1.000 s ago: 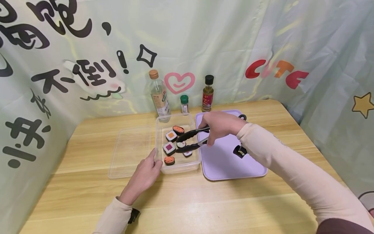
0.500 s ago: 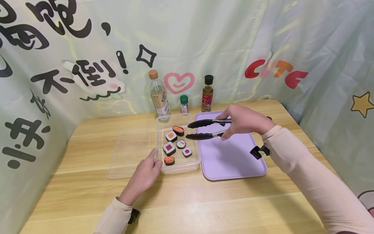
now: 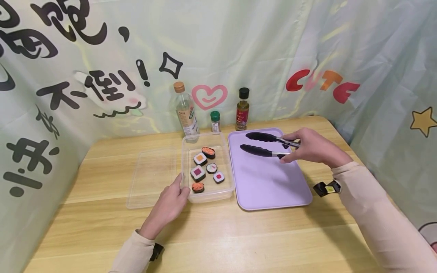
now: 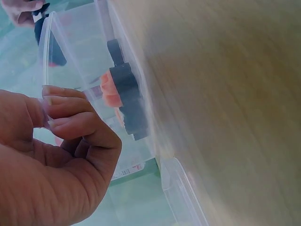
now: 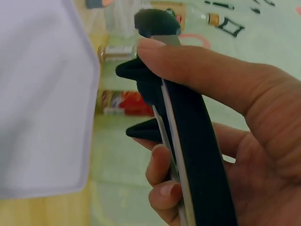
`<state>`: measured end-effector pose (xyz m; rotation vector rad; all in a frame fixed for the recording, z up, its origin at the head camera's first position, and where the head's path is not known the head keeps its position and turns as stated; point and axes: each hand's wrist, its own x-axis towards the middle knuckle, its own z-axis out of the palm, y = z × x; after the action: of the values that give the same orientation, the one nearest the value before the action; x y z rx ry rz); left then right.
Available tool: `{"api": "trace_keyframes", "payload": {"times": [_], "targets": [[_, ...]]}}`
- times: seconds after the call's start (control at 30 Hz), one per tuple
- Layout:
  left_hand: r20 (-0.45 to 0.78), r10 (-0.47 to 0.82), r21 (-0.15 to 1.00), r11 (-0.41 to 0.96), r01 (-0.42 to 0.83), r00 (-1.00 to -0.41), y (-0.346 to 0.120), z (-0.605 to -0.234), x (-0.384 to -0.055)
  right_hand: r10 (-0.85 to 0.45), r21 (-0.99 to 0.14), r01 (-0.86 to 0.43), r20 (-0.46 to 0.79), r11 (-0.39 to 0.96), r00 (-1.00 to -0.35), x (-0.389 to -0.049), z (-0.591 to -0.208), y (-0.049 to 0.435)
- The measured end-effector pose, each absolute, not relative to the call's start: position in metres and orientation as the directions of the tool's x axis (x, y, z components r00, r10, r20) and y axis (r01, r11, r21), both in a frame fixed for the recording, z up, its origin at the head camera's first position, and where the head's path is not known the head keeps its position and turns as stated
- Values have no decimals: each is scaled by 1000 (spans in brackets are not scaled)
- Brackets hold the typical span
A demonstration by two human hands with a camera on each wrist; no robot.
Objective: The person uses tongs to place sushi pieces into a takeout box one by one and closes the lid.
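Note:
In the head view my left hand [image 3: 169, 200] grips the near-left corner of a clear plastic container [image 3: 212, 196]. The left wrist view shows its thumb and fingers [image 4: 70, 123] pinching the rim. Inside lie several sushi pieces, among them an orange-topped one [image 3: 208, 152], a square roll with a purple centre [image 3: 197, 173] and a small roll with a red centre [image 3: 219, 177]. Over the purple tray [image 3: 273, 189], my right hand [image 3: 312, 148] holds black-tipped tongs [image 3: 261, 151]. Their tips are spread, with nothing between them. The right wrist view shows thumb and fingers around the tong arms [image 5: 188, 132].
A clear lid [image 3: 151, 178] lies flat left of the container. Behind stand a tall bottle with an orange cap [image 3: 187, 115], a small green-capped jar [image 3: 215, 122] and a dark-capped oil bottle [image 3: 242, 110]. A printed curtain [image 3: 259, 49] hangs behind the wooden table [image 3: 222, 235].
My right hand has carried the tongs rightward, out from over the sushi in the container to above the tray. The sushi pieces stayed in place. My left hand has not moved.

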<state>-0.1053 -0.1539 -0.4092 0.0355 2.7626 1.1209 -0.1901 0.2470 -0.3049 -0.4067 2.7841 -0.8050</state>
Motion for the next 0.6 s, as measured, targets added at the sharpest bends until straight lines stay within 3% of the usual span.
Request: {"api": "trace_keyframes", "payload": {"times": [0.3, 0.6], "targets": [[-151, 74, 691, 721, -51, -986, -153, -408, -105, -164, -606, -25, -176, 795, -971, -186, -330, 280], [-144, 81, 695, 717, -43, -986, -154, -408, -105, -42, -656, 57, -134, 752, -990, -184, -357, 300]]}}
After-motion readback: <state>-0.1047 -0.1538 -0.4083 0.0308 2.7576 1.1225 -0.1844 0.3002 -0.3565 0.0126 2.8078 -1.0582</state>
